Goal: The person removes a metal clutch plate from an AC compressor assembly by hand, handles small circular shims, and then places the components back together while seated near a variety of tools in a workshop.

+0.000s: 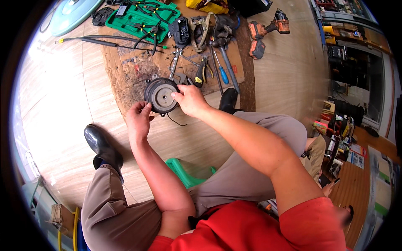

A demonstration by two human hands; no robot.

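Observation:
Between my hands is a round, black-rimmed, pulley-like part (162, 98) with a grey metal face and a small hole in the middle. A thin black wire (176, 121) hangs from its lower edge. My left hand (139, 118) pinches the rim at the lower left with thumb and fingers. On the opposite side, my right hand (191, 100) grips the part, thumb on the grey face and the other fingers partly hidden at the edge. Just beyond it lie a ratchet wrench (175, 62) and a yellow-and-black utility knife (200, 73).
A stained cardboard sheet (119, 77) bears a green tray (115, 21) of pliers, a hammer (229, 69) and a blue-handled screwdriver (223, 75). An orange-and-black power tool (274, 26) lies beyond, right. A green stool (184, 175) is beneath me; another person (318, 152) sits at right.

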